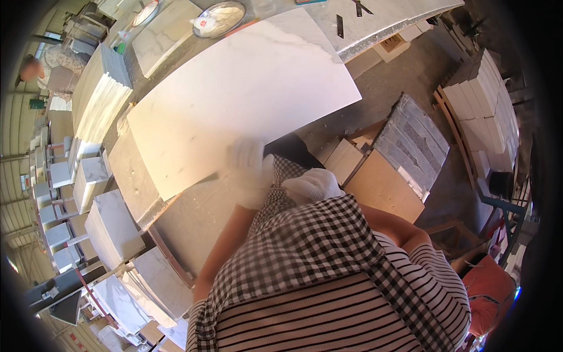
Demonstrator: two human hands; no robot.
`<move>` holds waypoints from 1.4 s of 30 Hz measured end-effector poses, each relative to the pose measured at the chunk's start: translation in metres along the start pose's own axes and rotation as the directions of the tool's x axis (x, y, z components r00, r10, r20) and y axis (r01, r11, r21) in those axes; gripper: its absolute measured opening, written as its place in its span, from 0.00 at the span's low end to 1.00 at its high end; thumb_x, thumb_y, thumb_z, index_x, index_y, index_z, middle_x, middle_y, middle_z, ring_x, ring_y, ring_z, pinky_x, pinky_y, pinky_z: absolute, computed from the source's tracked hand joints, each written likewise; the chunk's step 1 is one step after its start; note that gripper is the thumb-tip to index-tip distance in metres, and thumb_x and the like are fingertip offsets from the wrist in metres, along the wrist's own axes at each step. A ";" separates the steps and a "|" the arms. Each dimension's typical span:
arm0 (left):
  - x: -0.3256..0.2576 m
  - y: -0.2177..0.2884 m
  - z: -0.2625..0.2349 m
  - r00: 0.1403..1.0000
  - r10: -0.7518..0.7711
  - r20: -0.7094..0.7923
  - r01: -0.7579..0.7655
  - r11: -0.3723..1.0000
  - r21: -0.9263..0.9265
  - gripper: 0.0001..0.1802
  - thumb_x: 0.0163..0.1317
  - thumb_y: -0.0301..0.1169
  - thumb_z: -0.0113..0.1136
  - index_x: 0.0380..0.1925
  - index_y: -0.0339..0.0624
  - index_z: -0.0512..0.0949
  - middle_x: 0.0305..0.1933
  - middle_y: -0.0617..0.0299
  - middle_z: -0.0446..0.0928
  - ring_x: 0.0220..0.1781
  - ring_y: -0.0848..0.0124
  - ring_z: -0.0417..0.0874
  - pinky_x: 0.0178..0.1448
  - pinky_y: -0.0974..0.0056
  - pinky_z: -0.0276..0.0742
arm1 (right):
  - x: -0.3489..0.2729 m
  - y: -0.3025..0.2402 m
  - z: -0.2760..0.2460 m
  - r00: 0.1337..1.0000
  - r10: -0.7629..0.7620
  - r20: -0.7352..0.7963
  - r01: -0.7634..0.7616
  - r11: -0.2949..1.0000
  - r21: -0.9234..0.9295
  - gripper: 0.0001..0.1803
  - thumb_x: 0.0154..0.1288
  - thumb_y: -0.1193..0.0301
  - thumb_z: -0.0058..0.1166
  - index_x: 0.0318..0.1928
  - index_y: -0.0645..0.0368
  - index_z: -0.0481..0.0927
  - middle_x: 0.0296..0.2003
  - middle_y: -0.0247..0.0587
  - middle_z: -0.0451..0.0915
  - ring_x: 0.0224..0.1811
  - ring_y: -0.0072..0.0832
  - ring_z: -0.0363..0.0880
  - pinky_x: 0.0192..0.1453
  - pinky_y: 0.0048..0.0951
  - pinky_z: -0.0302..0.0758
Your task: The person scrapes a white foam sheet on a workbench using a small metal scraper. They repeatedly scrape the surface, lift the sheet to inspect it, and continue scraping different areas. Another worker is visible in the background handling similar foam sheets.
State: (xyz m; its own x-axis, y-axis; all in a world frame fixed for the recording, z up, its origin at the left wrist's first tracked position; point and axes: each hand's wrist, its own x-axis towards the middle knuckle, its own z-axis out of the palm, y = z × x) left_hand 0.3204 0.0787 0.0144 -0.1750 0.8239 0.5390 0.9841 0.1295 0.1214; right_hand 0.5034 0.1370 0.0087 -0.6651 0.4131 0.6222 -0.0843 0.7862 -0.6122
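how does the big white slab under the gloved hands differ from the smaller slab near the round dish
The big white slab is far larger, plain and brightly lit, with the left hand at its near edge. The smaller slab is greyer, clearly veined and untouched. Both are flat, rectangular marble-like pieces on the workbench.

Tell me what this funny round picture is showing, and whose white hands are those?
There is no machine here. A person wears a small camera on the head, and it looks down at their own arms. Its wide lens bends straight edges, so the picture looks round.

Both hands wear white gloves. The left hand is blurred and sits at the near edge of a big white slab with faint grey veins. A thin dark thing pokes out beside that hand, but it is too blurred to name, and I cannot tell if the hand grips anything. The right hand is held close to the person's checked cloth and seems to hold nothing.

The slab lies on a grey workbench. More white slabs are stacked on the left, and a round bowl sits at the far end.
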 end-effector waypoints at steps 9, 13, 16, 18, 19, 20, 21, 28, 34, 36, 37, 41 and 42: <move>0.010 -0.041 0.002 0.931 -0.361 0.049 0.338 0.905 0.257 0.42 0.62 0.55 0.60 0.67 0.36 0.66 0.70 0.41 0.66 0.74 0.37 0.60 0.78 0.39 0.50 | 0.002 -0.002 -0.001 0.995 0.021 0.099 -0.016 0.999 -0.044 0.17 0.51 0.73 0.66 0.44 0.53 0.81 0.23 0.34 0.82 0.22 0.31 0.81 0.23 0.31 0.74; 0.019 -0.046 0.007 0.920 -0.387 0.061 0.354 0.889 0.290 0.46 0.59 0.59 0.61 0.69 0.39 0.65 0.72 0.41 0.64 0.76 0.39 0.57 0.78 0.39 0.48 | 0.004 -0.002 0.003 0.998 0.025 0.063 -0.021 0.998 -0.062 0.16 0.51 0.73 0.66 0.43 0.53 0.82 0.23 0.33 0.81 0.21 0.32 0.81 0.23 0.31 0.74; 0.026 -0.055 0.012 0.913 -0.395 0.105 0.345 0.881 0.323 0.48 0.59 0.60 0.61 0.71 0.39 0.62 0.75 0.42 0.60 0.78 0.40 0.53 0.79 0.39 0.46 | 0.007 -0.001 0.005 0.998 0.058 0.039 -0.057 0.997 -0.044 0.12 0.53 0.72 0.65 0.40 0.51 0.83 0.26 0.34 0.82 0.25 0.32 0.82 0.27 0.34 0.77; 0.032 -0.066 0.014 0.896 -0.423 0.134 0.353 0.862 0.363 0.48 0.59 0.60 0.61 0.71 0.39 0.61 0.75 0.43 0.59 0.78 0.40 0.53 0.79 0.39 0.46 | 0.011 0.001 0.006 0.988 0.144 0.061 -0.143 0.989 -0.033 0.11 0.53 0.73 0.64 0.40 0.54 0.84 0.30 0.39 0.84 0.31 0.37 0.83 0.33 0.35 0.80; 0.036 -0.072 0.016 0.895 -0.426 0.132 0.354 0.858 0.371 0.48 0.59 0.60 0.60 0.71 0.39 0.61 0.75 0.44 0.59 0.78 0.41 0.53 0.79 0.39 0.46 | 0.013 0.002 0.006 0.983 0.176 0.060 -0.176 0.984 -0.008 0.11 0.54 0.73 0.63 0.40 0.56 0.84 0.33 0.41 0.84 0.34 0.39 0.84 0.36 0.35 0.81; 0.040 -0.078 0.017 0.895 -0.428 0.125 0.358 0.857 0.371 0.48 0.59 0.60 0.60 0.71 0.40 0.61 0.75 0.44 0.59 0.78 0.41 0.53 0.79 0.39 0.46 | 0.017 0.006 0.008 0.984 0.168 0.053 -0.165 0.985 -0.049 0.11 0.55 0.72 0.62 0.41 0.54 0.84 0.34 0.41 0.84 0.34 0.38 0.84 0.37 0.35 0.80; 0.045 -0.084 0.018 0.895 -0.429 0.119 0.361 0.856 0.370 0.47 0.60 0.60 0.59 0.71 0.40 0.61 0.75 0.44 0.59 0.78 0.42 0.53 0.79 0.40 0.46 | 0.024 0.011 0.011 0.989 0.147 0.031 -0.145 0.987 -0.072 0.11 0.56 0.72 0.62 0.41 0.52 0.85 0.35 0.40 0.84 0.34 0.37 0.84 0.37 0.36 0.80; 0.066 -0.104 0.026 0.884 -0.444 0.146 0.392 0.874 0.286 0.45 0.65 0.57 0.54 0.71 0.35 0.60 0.76 0.43 0.56 0.79 0.42 0.50 0.80 0.40 0.39 | 0.081 0.059 0.013 0.955 0.296 -0.006 -0.295 0.951 -0.094 0.11 0.62 0.73 0.60 0.44 0.58 0.85 0.37 0.45 0.84 0.39 0.42 0.83 0.43 0.36 0.80; 0.062 -0.106 0.031 0.885 -0.457 0.084 0.403 0.845 0.352 0.42 0.64 0.59 0.55 0.67 0.38 0.66 0.73 0.47 0.63 0.77 0.47 0.58 0.79 0.43 0.49 | 0.208 0.150 0.015 0.899 0.433 0.058 -0.437 0.882 0.178 0.15 0.70 0.66 0.53 0.50 0.61 0.84 0.43 0.49 0.84 0.49 0.37 0.83 0.54 0.31 0.76; 0.060 -0.109 0.033 0.906 -0.423 0.012 0.397 0.859 0.323 0.41 0.63 0.57 0.57 0.67 0.37 0.67 0.72 0.47 0.64 0.76 0.47 0.59 0.78 0.44 0.50 | 0.250 0.179 0.016 0.893 0.443 0.077 -0.444 0.896 -0.010 0.16 0.71 0.66 0.49 0.51 0.59 0.84 0.44 0.51 0.85 0.48 0.42 0.83 0.53 0.35 0.77; 0.060 -0.109 0.033 0.904 -0.428 0.012 0.405 0.864 0.299 0.41 0.63 0.56 0.58 0.67 0.37 0.67 0.72 0.47 0.65 0.75 0.47 0.60 0.78 0.44 0.51 | 0.269 0.193 0.019 0.904 0.419 0.087 -0.400 0.900 -0.176 0.15 0.71 0.68 0.47 0.50 0.58 0.84 0.45 0.52 0.85 0.47 0.48 0.84 0.52 0.40 0.78; 0.059 -0.109 0.032 0.902 -0.431 -0.011 0.417 0.867 0.271 0.41 0.59 0.53 0.63 0.66 0.37 0.68 0.71 0.47 0.65 0.75 0.47 0.61 0.78 0.44 0.52 | 0.326 0.236 0.030 0.913 0.349 0.212 -0.158 0.780 -0.605 0.12 0.68 0.68 0.48 0.40 0.59 0.85 0.40 0.50 0.85 0.44 0.43 0.85 0.47 0.37 0.79; 0.059 -0.109 0.032 0.897 -0.443 -0.005 0.428 0.865 0.262 0.41 0.59 0.53 0.63 0.65 0.37 0.68 0.71 0.47 0.65 0.75 0.47 0.61 0.78 0.43 0.52 | 0.336 0.239 0.036 0.915 0.353 0.193 -0.150 0.745 -0.650 0.12 0.67 0.69 0.48 0.39 0.58 0.85 0.40 0.49 0.85 0.42 0.43 0.85 0.46 0.38 0.80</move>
State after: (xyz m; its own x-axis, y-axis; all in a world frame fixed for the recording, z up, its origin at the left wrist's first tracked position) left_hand 0.2037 0.1304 0.0064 -0.5925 0.6787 0.4339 0.7842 0.6092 0.1179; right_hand 0.2327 0.4472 0.0534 -0.7820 0.5669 0.2592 0.5191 0.8224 -0.2326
